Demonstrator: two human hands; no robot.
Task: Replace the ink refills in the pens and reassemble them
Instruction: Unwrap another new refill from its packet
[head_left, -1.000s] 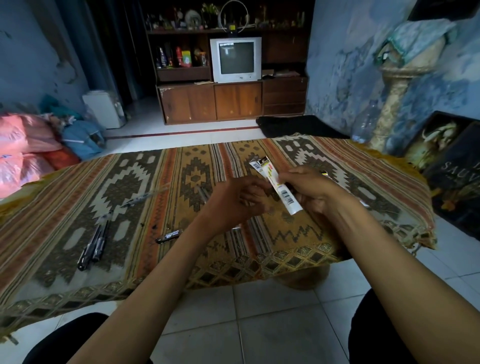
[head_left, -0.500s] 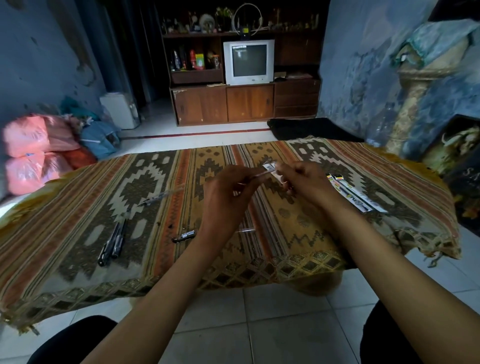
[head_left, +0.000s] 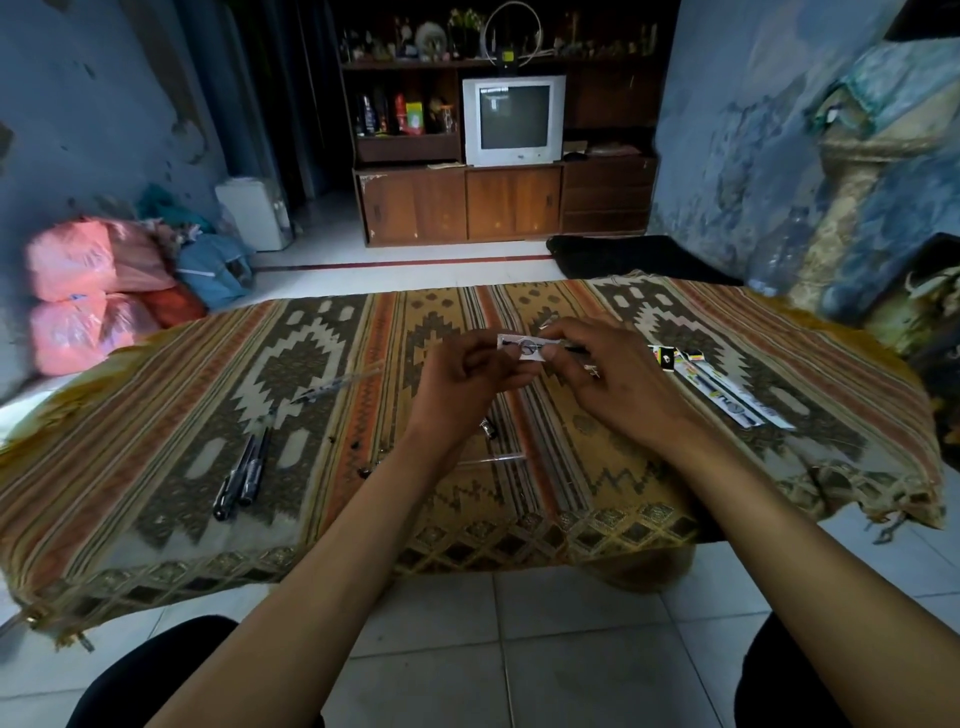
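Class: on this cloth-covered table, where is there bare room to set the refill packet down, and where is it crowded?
Free: the far left stretch of the patterned cloth, beyond the two black pens, and the near right corner, below the refill packets. Crowded: the middle, where the left hand and right hand hold the packet over small pen parts.

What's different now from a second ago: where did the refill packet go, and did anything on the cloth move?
The refill packet, held upright a second ago, has been lowered and turned level between both hands. Left hand and right hand both pinch it now. Pens and spare refill packs on the cloth look unmoved.
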